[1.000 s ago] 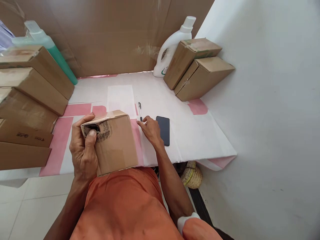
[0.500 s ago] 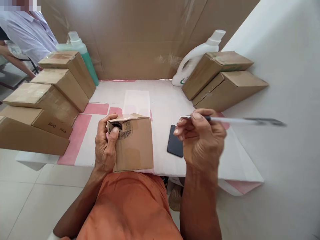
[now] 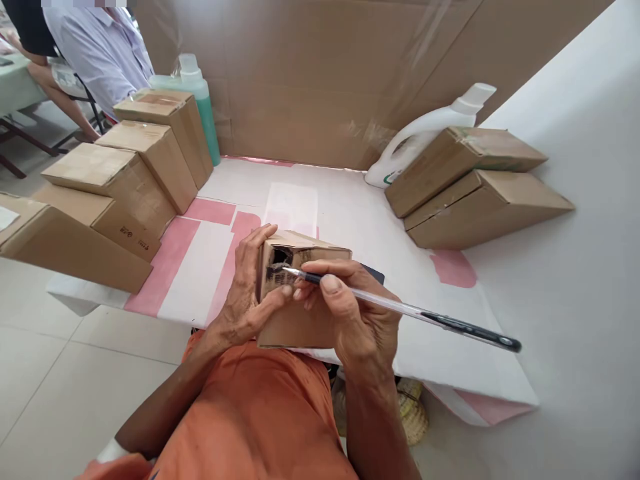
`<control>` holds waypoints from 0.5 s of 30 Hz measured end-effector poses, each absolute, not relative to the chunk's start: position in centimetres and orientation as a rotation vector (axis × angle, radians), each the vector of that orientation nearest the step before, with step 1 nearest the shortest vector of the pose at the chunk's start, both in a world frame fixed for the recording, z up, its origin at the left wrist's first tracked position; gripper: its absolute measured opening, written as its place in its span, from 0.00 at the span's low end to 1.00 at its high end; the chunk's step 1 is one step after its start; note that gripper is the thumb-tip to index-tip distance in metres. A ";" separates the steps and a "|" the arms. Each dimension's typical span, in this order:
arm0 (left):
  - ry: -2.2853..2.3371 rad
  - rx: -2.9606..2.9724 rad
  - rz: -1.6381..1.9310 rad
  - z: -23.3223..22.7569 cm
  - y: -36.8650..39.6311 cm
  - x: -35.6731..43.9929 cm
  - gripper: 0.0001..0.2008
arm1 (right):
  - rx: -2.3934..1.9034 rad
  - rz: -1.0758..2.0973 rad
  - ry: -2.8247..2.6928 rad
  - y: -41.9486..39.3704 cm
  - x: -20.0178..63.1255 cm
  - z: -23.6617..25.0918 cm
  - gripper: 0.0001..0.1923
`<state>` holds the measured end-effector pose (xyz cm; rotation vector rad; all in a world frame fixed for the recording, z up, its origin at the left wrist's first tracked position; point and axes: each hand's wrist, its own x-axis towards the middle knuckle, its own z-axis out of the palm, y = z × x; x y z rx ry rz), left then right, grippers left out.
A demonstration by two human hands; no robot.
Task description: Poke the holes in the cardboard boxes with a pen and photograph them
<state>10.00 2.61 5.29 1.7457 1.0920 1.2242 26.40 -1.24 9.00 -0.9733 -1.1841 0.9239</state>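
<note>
Along the left of the surface (image 3: 350, 220) a row of boxes (image 3: 125, 187) leans one on another, with a green bottle (image 3: 200, 100) behind them. On the right two more boxes (image 3: 475, 187) lie stacked against a white jug (image 3: 425, 133), and a cardboard screen (image 3: 325, 80) closes off the back. A dark phone (image 3: 374, 273) lies on the surface, mostly hidden behind the small box (image 3: 300, 293) and the right hand (image 3: 350, 313). Beyond the left boxes another person in a light shirt (image 3: 100, 47) sits at a separate table. A woven basket (image 3: 410, 413) shows on the floor below the edge.

Half a second ago the right hand held the pen (image 3: 400, 308) up and away to the right, well clear of the box; now its tip rests on the dark scribbled patch on the box's near face. The phone was in plain view then.

The left hand (image 3: 247, 293) wraps the box's left side, thumb on top, fingers curled beneath the scribble, holding it at the surface's near edge above the person's lap. The right hand pinches the pen between thumb and fingers, the shaft slanting out to the right.
</note>
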 end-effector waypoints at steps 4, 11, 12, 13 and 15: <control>0.981 1.870 1.193 5.0 2.7 10.1 0.36 | -0.983 0.898 -1.152 -1.3 25.5 9.0 0.06; 0.942 1.907 1.190 4.4 2.8 9.6 0.38 | -0.974 0.762 -1.180 -0.8 25.1 8.5 0.05; 0.941 1.910 1.190 4.4 2.8 9.5 0.38 | -0.977 0.754 -1.186 -0.8 25.1 8.4 0.04; 0.940 1.917 1.189 4.4 2.8 9.5 0.38 | -0.981 0.749 -1.193 -0.9 25.1 8.3 0.04; 0.940 1.933 1.185 4.3 2.8 9.4 0.38 | -0.997 0.741 -1.216 -0.9 25.1 8.2 0.04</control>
